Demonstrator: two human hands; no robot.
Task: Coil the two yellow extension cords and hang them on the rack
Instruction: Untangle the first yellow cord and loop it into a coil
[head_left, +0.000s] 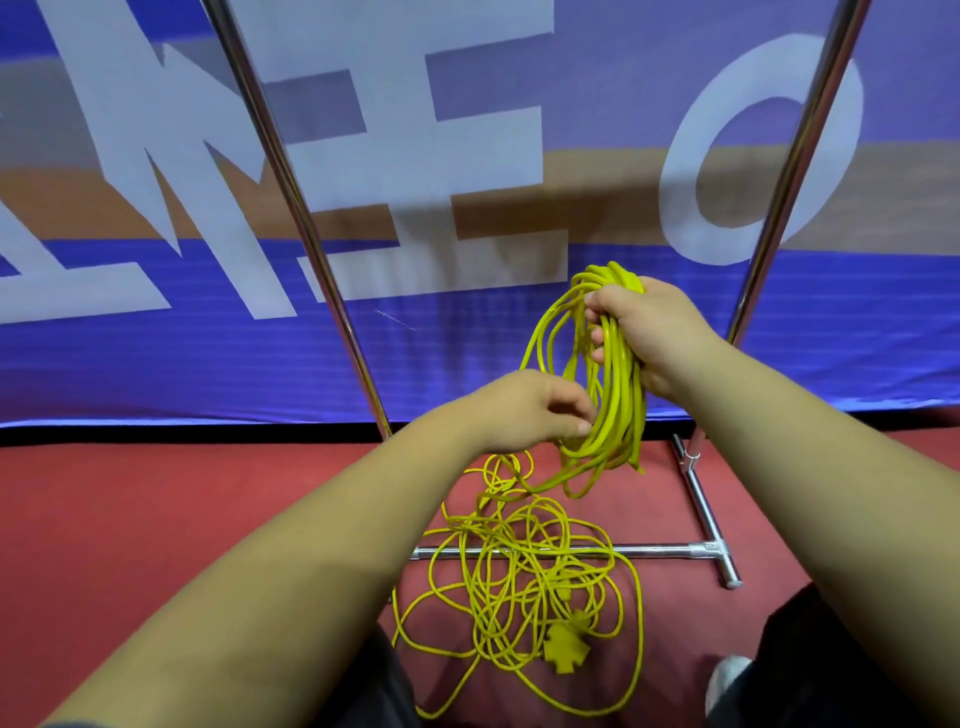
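My right hand (649, 338) grips the top of a coiled bundle of yellow extension cord (608, 384) that hangs in long loops in front of me. My left hand (540, 410) pinches strands at the lower left side of that bundle. A loose strand runs from the bundle down to a tangled pile of yellow cord (524, 587) on the red floor, with a yellow multi-outlet end (563, 647) lying in it. The metal rack (696, 548) stands behind the pile, its two uprights rising left and right and its base bar crossing under the tangle.
A blue banner with large white letters (363, 156) hangs right behind the rack. The red floor (156, 509) spreads to the left. My dark trouser legs and a white shoe (727, 675) are at the bottom edge.
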